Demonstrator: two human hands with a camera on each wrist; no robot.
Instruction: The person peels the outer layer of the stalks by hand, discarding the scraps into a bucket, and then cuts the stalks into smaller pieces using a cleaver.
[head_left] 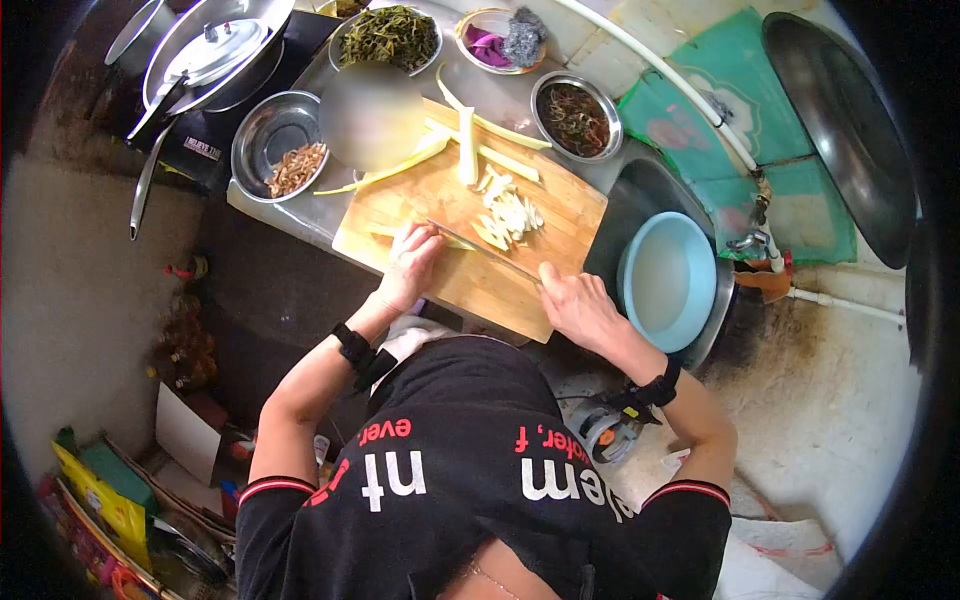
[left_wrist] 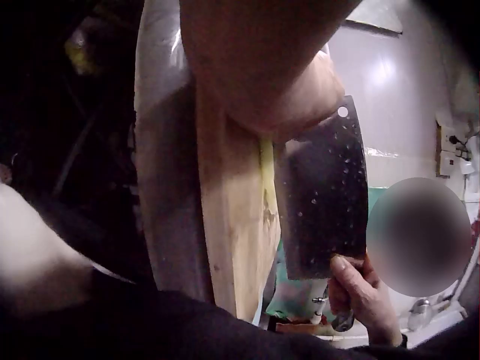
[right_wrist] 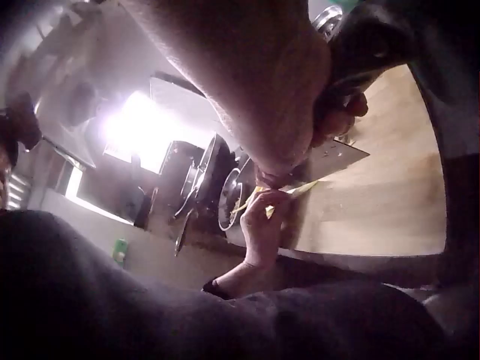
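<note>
My right hand [head_left: 580, 305] grips the handle of a cleaver [left_wrist: 322, 199], its broad dark blade dotted with drops and standing on edge. My left hand [head_left: 410, 265] holds a pale yellow-green vegetable stalk [left_wrist: 268, 169] down on the wooden cutting board [head_left: 570, 215], fingers curled over it beside the blade. In the head view the blade appears edge-on as a thin line between the two hands. Just beyond it lies a heap of chopped pale pieces [head_left: 512, 215]. Longer uncut stalks [head_left: 467, 150] lie across the far part of the board.
Behind the board stand bowls of dark greens [head_left: 390, 38], purple pieces with a steel scrubber [head_left: 524, 38], and dark shreds [head_left: 575, 118]. At left is a bowl of small brownish pieces [head_left: 298, 168], near a pan [head_left: 165, 75]. A blue basin [head_left: 670, 280] sits in the sink at right.
</note>
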